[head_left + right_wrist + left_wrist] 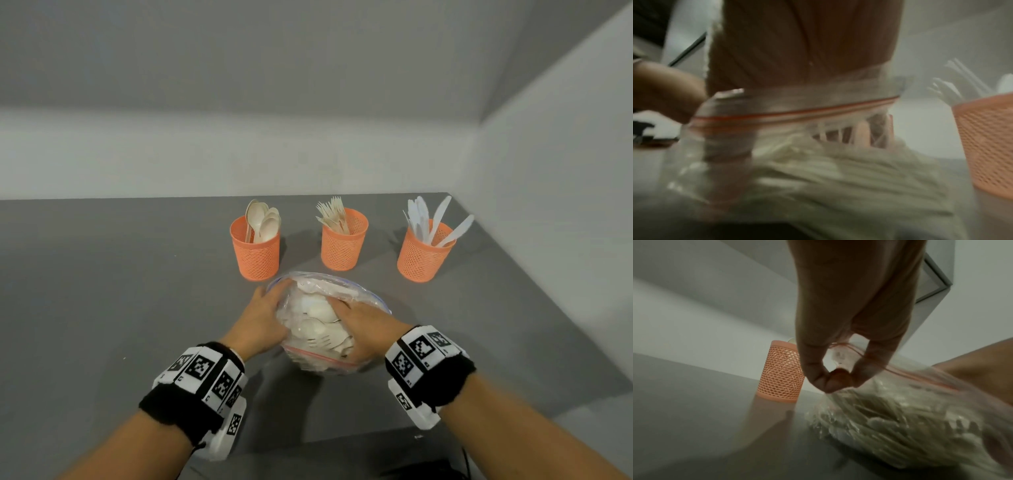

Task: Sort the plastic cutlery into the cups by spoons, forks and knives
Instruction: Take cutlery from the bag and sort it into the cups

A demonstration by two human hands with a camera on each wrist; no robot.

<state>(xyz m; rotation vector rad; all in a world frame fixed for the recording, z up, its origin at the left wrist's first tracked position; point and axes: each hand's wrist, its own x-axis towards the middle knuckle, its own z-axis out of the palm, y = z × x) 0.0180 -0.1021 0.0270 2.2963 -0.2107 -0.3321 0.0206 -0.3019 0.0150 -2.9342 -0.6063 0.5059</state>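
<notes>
a clear zip bag (318,329) full of pale plastic cutlery lies on the grey table (102,291), just in front of the three orange mesh cups. the left hand (260,322) holds the left side of the bag; in the left wrist view the thumb and fingers (816,369) pinch the plastic near the red zip line (910,374). the right hand (363,325) is inside the mouth of the bag, the zip line (797,112) lying across its back, and the fingers go down among the cutlery (838,170). that view is blurred, so i cannot tell if these fingers grasp a piece or are only spread.

behind the bag, the left cup (255,251) holds spoons (262,221), the middle cup (343,241) holds forks (332,212), and the right cup (423,255) holds white knives (431,219). the cups stand upright, apart from each other. both wrists carry black bands with white marker blocks (419,353).
</notes>
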